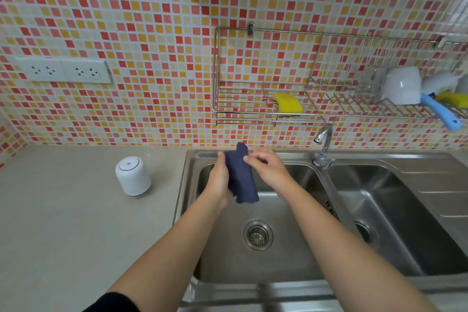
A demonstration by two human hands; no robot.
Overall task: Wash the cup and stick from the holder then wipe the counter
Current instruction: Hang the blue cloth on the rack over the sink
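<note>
Over the left basin of a stainless-steel double sink point(186, 180), both hands hold a folded dark blue cloth point(241, 180) upright. The left hand point(221, 180) is curled round the cloth's nine o'clock edge, gripping it. The right hand point(268, 167) pinches its upper two o'clock edge between thumb and fingers.

At two o'clock from the cloth, well apart, a white ceramic cup point(401, 86) sits mouth-down in the wall-mounted wire rack point(266, 111). A light blue plastic stick handle point(440, 111) pokes out of the rack at the cup's four o'clock. A yellow sponge point(288, 104) lies in the rack at twelve o'clock from the hands.

The beige stone counter point(76, 210) spreads at nine o'clock and carries a small white cylindrical device point(133, 176). A chrome tap point(323, 144) stands at three o'clock.
</note>
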